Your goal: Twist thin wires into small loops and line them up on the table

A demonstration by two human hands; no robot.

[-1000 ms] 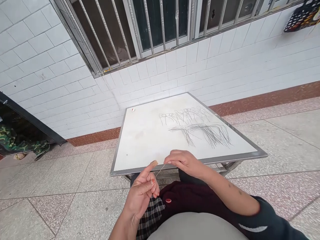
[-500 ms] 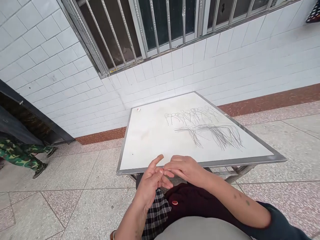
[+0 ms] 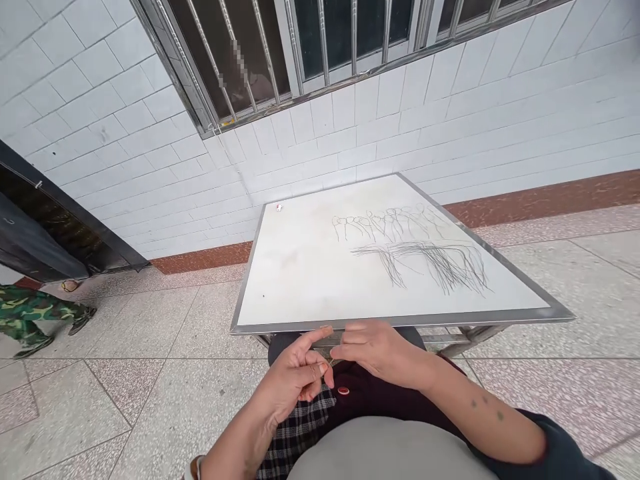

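Observation:
Over my lap, just in front of the table's near edge, my left hand [image 3: 300,373] pinches with thumb and finger while its index finger points out toward the right. My right hand [image 3: 377,353] is closed too, its fingertips close to those of the left. Something very thin seems to run between the two pinches, too fine to name. On the white table [image 3: 295,280] lie many thin dark strands, a row with looped ends [image 3: 385,223] and a bundle of loose, straighter ones [image 3: 435,260] nearer me.
A small white and red object [image 3: 279,208] sits at the table's far left corner. Behind stand a tiled wall [image 3: 310,150] and a barred window [image 3: 340,40]. At far left is a person's camouflage-clad leg [image 3: 40,310]. A red oval object [image 3: 343,391] rests on my dark clothing.
My hands have drawn slightly apart and lower in view. The left fingers are more curled. The person at the left has shifted a foot, and the view has tilted a little.

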